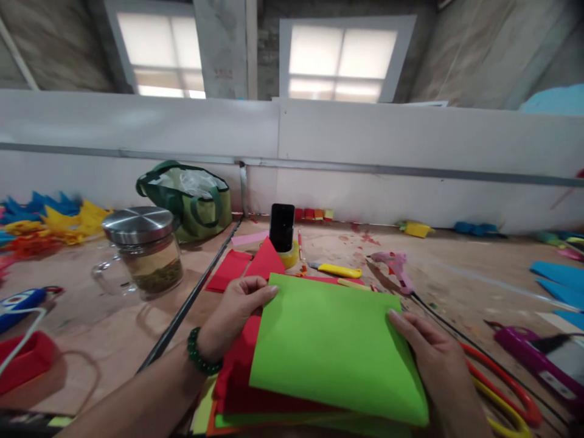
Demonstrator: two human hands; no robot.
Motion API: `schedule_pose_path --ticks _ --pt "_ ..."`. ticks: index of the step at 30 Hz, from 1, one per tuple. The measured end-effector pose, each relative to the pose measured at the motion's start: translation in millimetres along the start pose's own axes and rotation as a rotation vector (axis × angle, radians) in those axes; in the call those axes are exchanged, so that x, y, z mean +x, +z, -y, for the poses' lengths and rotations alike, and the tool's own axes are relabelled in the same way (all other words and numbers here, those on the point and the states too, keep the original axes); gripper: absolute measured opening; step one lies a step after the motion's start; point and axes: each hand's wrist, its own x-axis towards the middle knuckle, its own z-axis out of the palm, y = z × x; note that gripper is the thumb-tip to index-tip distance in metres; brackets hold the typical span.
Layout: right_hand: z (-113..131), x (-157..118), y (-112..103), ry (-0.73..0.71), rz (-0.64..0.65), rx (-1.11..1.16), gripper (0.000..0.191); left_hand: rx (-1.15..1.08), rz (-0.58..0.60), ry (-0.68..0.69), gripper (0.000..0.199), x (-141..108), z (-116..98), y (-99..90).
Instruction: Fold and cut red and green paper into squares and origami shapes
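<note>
A bright green sheet of paper (337,347) is held up at a tilt between my two hands. My left hand (241,307) pinches its upper left corner between thumb and fingers; a dark green bead bracelet (201,353) circles that wrist. At the upper right corner my right hand (426,344) grips the same sheet, thumb on the near face and fingers behind. Beneath it lies a stack of coloured sheets, with red paper (237,377) showing on the left and green and orange edges along the front.
Beyond the sheet are red paper pieces (230,271), a phone (281,227) upright by a tape roll (290,255), a yellow utility knife (340,269) and a pink glue gun (399,267). Scissors (506,389) lie right. A lidded glass mug (152,261) and green bag (203,210) stand left.
</note>
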Motion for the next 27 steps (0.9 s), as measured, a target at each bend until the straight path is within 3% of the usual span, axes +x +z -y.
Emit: schedule_pose_path --ticks 14,27 --pt "0.9 -2.3 1.3 0.05 -0.022 0.031 0.031 -0.027 0.003 -0.009 0.04 -1.4 -2.9 0.2" --pt "-4.5 -3.9 0.2 0.056 0.113 0.112 0.032 0.047 -0.015 -0.08 0.043 -2.6 -1.7 -4.0"
